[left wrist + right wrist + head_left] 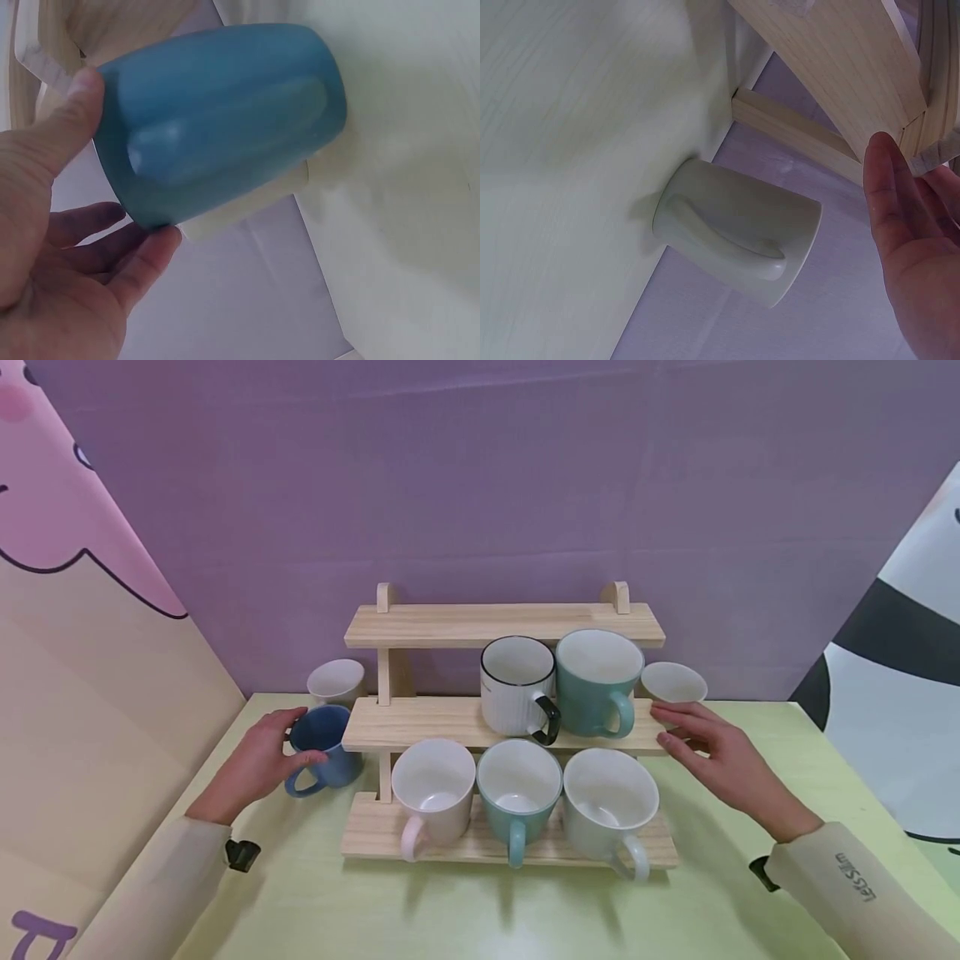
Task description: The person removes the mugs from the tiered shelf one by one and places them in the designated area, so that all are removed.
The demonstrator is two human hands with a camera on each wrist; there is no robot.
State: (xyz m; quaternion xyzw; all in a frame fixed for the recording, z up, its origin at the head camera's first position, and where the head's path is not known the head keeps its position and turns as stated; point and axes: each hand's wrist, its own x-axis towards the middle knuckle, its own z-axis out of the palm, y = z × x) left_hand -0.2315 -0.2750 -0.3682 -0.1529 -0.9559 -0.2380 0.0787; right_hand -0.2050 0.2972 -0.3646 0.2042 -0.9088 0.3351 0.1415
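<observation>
My left hand (266, 758) grips a blue mug (339, 758) by its rim, thumb on one side and fingers on the other; in the left wrist view the blue mug (225, 120) has its base toward the table. Its handle points front left. At the right end of a three-tier wooden rack (420, 720), my right hand (712, 750) touches the middle shelf with extended fingers. A black-rimmed white mug (504, 710) and a larger teal mug (585, 697) stand on that shelf. The bottom shelf holds a pink mug (442, 810), a light teal mug (517, 806) and a white mug (600, 818).
A pale mug (330, 693) stands behind the blue one, left of the rack. Another white mug (735, 225) stands on the table behind the rack's right end. The rack's top shelf (502, 625) is bare wood. A purple backdrop (495, 485) rises behind the table (300, 893).
</observation>
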